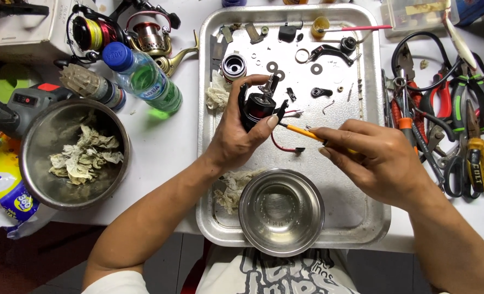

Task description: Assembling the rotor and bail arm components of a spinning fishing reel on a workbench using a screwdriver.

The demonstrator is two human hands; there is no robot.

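A black reel body (257, 106) sits at the centre of the frame, held above a metal tray (362, 218). The left hand (236, 133) wraps around it from the left, fingers curled closed on its side and the thumb pressed near its lower right edge. The right hand (375, 158), at centre right, is pinched narrow around a thin yellow-handled tool (302, 132) whose tip meets the reel body's right side.

To do this well, it seems best to keep the reel body steady in the left grip and work the tool tip with light, small movements over the tray, so any loose part drops into it and not onto the bench.

Just below the hands, a small steel bowl (281, 211) of clear liquid stands in the tray's lower part, with a crumpled rag (232, 188) beside it. Washers (316, 69) and small black parts lie scattered in the tray's upper half. At left, a larger bowl (74, 153) holds used wipes, with a green bottle (144, 76) above it. Pliers (473, 130) lie at the right edge of the bench (166, 141).
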